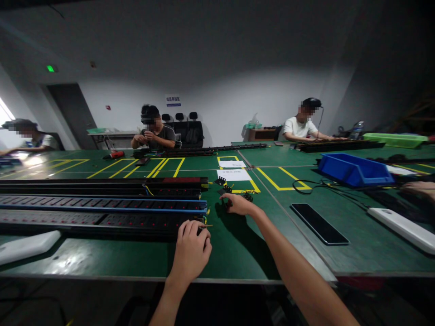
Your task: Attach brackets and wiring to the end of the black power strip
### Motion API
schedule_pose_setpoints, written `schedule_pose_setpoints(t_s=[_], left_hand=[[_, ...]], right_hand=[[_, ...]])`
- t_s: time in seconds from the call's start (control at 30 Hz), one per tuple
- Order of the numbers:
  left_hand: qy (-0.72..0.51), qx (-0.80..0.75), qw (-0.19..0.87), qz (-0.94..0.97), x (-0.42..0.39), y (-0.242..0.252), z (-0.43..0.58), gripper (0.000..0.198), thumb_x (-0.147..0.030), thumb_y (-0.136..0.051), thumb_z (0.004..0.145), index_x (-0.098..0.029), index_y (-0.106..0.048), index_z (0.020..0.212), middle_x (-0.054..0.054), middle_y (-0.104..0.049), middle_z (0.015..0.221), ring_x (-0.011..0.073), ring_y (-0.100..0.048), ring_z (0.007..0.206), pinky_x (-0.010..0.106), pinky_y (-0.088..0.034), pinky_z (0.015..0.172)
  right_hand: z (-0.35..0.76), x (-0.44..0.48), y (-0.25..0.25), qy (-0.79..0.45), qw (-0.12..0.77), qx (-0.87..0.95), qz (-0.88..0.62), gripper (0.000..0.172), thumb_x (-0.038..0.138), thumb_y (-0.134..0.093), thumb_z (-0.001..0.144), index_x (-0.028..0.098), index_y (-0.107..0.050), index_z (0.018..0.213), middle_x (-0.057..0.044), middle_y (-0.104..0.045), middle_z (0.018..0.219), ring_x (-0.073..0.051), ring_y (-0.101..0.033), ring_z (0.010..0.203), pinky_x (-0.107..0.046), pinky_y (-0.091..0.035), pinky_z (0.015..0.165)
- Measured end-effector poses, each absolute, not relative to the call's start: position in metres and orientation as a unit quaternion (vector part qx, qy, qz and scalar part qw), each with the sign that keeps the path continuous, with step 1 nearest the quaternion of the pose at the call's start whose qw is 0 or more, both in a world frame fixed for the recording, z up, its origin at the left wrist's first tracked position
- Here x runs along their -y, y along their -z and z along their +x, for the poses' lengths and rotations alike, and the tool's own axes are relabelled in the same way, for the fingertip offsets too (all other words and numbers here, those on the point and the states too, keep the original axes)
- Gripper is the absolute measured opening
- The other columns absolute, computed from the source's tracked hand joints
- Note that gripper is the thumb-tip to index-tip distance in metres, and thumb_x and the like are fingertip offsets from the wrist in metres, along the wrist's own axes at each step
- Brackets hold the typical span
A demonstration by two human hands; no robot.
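Observation:
Long black power strips with rows of sockets lie side by side on the left: a near grey-edged strip (136, 222), a blue-edged strip (136, 204) and a dark strip (102, 184) behind. My left hand (193, 244) is closed over the right end of the near strip, where thin yellow-green wires (205, 218) stick out. My right hand (239, 204) reaches past the strip ends with its fingers bent together around something dark that they partly hide. Beside it are small black brackets (220, 180) and another small black part (248, 196).
A phone (319, 223), a white power bank (401, 228) with cables and a blue bin (355, 170) lie to the right. A white object (30, 246) is at the near left. Paper sheets (234, 175) lie ahead. Co-workers sit across the green table (238, 253); another person's hand (421, 189) shows at right.

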State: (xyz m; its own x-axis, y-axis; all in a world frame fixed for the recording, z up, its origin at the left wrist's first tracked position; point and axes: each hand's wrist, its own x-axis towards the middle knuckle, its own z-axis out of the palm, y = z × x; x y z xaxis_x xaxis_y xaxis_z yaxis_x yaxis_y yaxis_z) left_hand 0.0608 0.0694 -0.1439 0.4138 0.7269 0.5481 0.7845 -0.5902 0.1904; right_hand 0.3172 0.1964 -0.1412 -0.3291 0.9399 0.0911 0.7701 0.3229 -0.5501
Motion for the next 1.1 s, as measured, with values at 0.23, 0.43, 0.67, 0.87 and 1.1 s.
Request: schedule_pose_setpoints(t_s=[0.23, 0.43, 0.67, 0.87, 1.1], left_hand=[[0.306, 0.446, 0.051, -0.84, -0.069, 0.143, 0.062, 0.014, -0.014, -0.056, 0.085, -0.023, -0.067, 0.084, 0.005, -0.064, 0.107, 0.0244, -0.057, 0.111, 0.054, -0.036, 0.112], [0.307, 0.443, 0.06, -0.84, -0.069, 0.142, 0.063, 0.014, -0.014, -0.056, 0.085, -0.023, -0.067, 0.085, 0.006, -0.065, 0.107, 0.0252, -0.057, 0.111, 0.054, -0.037, 0.111], [0.307, 0.445, 0.066, -0.839, -0.069, 0.141, 0.062, 0.014, -0.014, -0.057, 0.084, -0.023, -0.067, 0.083, 0.006, -0.065, 0.106, 0.0251, -0.058, 0.11, 0.053, -0.038, 0.11], [0.299, 0.451, 0.066, -0.839, -0.069, 0.141, 0.063, 0.013, -0.014, -0.058, 0.083, -0.023, -0.067, 0.083, 0.005, -0.065, 0.105, 0.0251, -0.057, 0.108, 0.053, -0.038, 0.11], [0.301, 0.448, 0.064, -0.839, -0.069, 0.142, 0.063, 0.013, -0.014, -0.056, 0.085, -0.023, -0.066, 0.084, 0.005, -0.065, 0.106, 0.0247, -0.057, 0.109, 0.053, -0.037, 0.111]], right_hand=[[0.304, -0.189, 0.135, -0.35, 0.168, 0.811, -0.438, 0.051, 0.019, -0.082, 0.061, 0.017, -0.073, 0.111, 0.002, -0.066, 0.077, -0.015, -0.06, 0.072, -0.023, -0.044, 0.064], [0.287, -0.182, 0.134, -0.39, 0.145, 0.82, -0.394, 0.049, 0.028, -0.087, 0.058, 0.017, -0.074, 0.104, 0.004, -0.064, 0.075, -0.013, -0.057, 0.068, -0.021, -0.04, 0.058], [0.28, -0.179, 0.135, -0.412, 0.146, 0.815, -0.381, 0.049, 0.034, -0.088, 0.057, 0.016, -0.073, 0.1, 0.004, -0.064, 0.073, -0.012, -0.056, 0.066, -0.02, -0.038, 0.057], [0.277, -0.178, 0.133, -0.396, 0.145, 0.82, -0.386, 0.044, 0.034, -0.087, 0.058, 0.016, -0.073, 0.095, 0.005, -0.062, 0.073, -0.011, -0.055, 0.065, -0.02, -0.038, 0.057], [0.273, -0.177, 0.133, -0.432, 0.155, 0.813, -0.358, 0.046, 0.036, -0.087, 0.06, 0.015, -0.074, 0.099, 0.002, -0.069, 0.078, -0.013, -0.061, 0.069, -0.021, -0.043, 0.06]])
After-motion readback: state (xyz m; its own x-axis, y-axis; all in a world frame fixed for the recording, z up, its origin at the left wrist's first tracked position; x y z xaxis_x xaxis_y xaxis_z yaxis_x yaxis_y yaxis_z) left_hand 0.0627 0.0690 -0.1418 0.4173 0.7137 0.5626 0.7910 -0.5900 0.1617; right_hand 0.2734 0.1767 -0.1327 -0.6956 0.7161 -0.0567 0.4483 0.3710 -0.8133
